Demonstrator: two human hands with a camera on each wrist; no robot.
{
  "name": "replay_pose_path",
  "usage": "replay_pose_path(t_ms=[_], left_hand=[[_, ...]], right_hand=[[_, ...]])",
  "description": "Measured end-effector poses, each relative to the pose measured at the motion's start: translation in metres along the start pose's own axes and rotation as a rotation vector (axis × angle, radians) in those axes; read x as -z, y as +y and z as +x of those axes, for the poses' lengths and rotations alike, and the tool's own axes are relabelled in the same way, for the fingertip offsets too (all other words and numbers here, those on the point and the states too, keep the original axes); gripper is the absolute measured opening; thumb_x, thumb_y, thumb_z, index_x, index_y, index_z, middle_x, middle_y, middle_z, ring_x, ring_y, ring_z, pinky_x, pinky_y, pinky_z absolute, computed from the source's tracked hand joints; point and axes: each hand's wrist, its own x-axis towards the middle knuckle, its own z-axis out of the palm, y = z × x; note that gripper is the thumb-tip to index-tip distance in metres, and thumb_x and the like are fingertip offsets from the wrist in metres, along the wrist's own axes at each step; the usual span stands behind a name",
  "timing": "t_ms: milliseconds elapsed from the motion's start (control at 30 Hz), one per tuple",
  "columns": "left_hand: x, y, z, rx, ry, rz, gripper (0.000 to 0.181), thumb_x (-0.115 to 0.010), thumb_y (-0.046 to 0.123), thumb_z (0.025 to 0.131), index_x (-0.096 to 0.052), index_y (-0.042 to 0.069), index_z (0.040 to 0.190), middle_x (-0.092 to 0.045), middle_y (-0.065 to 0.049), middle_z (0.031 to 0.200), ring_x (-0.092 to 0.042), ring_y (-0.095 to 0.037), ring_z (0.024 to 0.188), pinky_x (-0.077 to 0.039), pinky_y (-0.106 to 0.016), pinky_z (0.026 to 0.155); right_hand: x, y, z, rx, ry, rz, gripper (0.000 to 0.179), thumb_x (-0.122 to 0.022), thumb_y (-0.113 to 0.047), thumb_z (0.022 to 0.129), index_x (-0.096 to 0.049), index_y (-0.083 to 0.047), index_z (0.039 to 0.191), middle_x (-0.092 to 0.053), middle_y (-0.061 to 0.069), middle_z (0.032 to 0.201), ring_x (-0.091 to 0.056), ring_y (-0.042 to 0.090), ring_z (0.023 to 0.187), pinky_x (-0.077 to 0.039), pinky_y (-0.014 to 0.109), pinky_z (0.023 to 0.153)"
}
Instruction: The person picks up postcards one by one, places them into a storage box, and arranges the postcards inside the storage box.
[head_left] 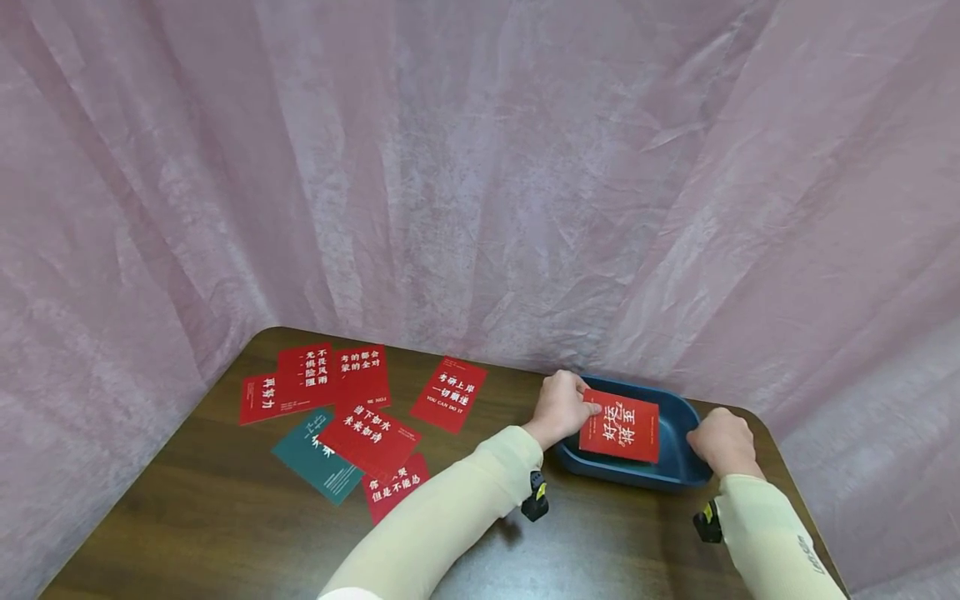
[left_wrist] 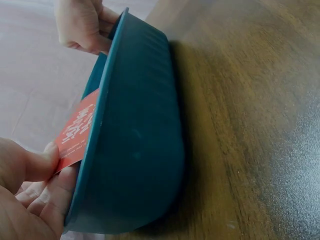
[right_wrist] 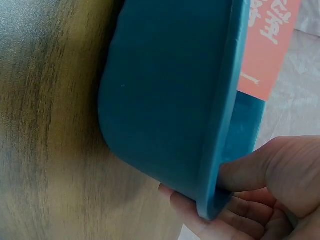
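Paper card [head_left: 619, 427], red and rectangular, points lengthwise from our left hand [head_left: 561, 408], which pinches it, toward our right hand [head_left: 723, 442], gripping the blue oblong plastic basin [head_left: 677, 442].

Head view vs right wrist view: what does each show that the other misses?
Head only: the bare left hand pinching a red rectangular paper card, plus loose red rectangular cards and a dark-green rectangular card on the brown wood-grain table.

Right wrist only: how the bare right hand grips the blue oblong plastic-looking basin, thumb inside, fingers outside.

Both: right hand, basin, the pinched card, table, pink fabric curtain.
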Motion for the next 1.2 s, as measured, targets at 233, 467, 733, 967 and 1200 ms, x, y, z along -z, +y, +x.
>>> replay_pose_path(t_ms=[233, 467, 733, 967, 1200], left_hand=[[-0.003, 0.000, 0.002, 0.007, -0.005, 0.128, 0.023, -0.080, 0.022, 0.074, -0.069, 0.011, 0.091, -0.067, 0.001, 0.086, -0.060, -0.007, 0.075, -0.049, -0.021, 0.057], [-0.007, 0.004, 0.002, 0.005, -0.049, 0.268, 0.018, -0.077, 0.026, 0.077, -0.065, 0.014, 0.072, -0.063, 0.004, 0.066, -0.059, -0.007, 0.059, -0.047, -0.022, 0.050], [-0.013, 0.003, 0.000, -0.112, -0.006, 0.485, 0.013, -0.072, 0.026, 0.081, -0.069, 0.015, 0.084, -0.069, 0.002, 0.079, -0.064, -0.010, 0.070, -0.052, -0.026, 0.057], [-0.016, 0.002, 0.000, -0.141, 0.029, 0.561, 0.013, -0.071, 0.025, 0.080, -0.070, 0.014, 0.086, -0.071, 0.001, 0.083, -0.066, -0.012, 0.074, -0.054, -0.028, 0.060], [-0.018, 0.005, 0.000, -0.138, -0.022, 0.566, 0.011, -0.070, 0.022, 0.081, -0.066, 0.016, 0.072, -0.067, 0.002, 0.074, -0.064, -0.010, 0.069, -0.050, -0.026, 0.055]], right_hand=[[0.002, -0.001, -0.001, 0.010, 0.004, -0.012, 0.023, -0.056, -0.015, 0.084, -0.059, 0.007, 0.077, -0.056, 0.017, 0.068, -0.052, 0.028, 0.061, -0.045, 0.033, 0.049], [0.002, -0.002, -0.001, -0.012, -0.006, 0.005, 0.022, -0.055, -0.014, 0.084, -0.060, 0.007, 0.077, -0.055, 0.016, 0.066, -0.053, 0.027, 0.060, -0.045, 0.032, 0.048], [0.001, -0.001, -0.001, 0.006, 0.013, -0.015, 0.025, -0.057, -0.015, 0.083, -0.061, 0.010, 0.081, -0.058, 0.019, 0.070, -0.053, 0.029, 0.062, -0.046, 0.035, 0.049], [0.001, -0.002, 0.000, 0.008, 0.014, -0.007, 0.026, -0.057, -0.015, 0.083, -0.061, 0.011, 0.083, -0.059, 0.020, 0.070, -0.054, 0.029, 0.061, -0.047, 0.035, 0.049], [0.002, -0.002, -0.003, 0.006, 0.013, -0.013, 0.026, -0.057, -0.015, 0.083, -0.060, 0.011, 0.083, -0.058, 0.021, 0.071, -0.054, 0.029, 0.062, -0.047, 0.034, 0.049]])
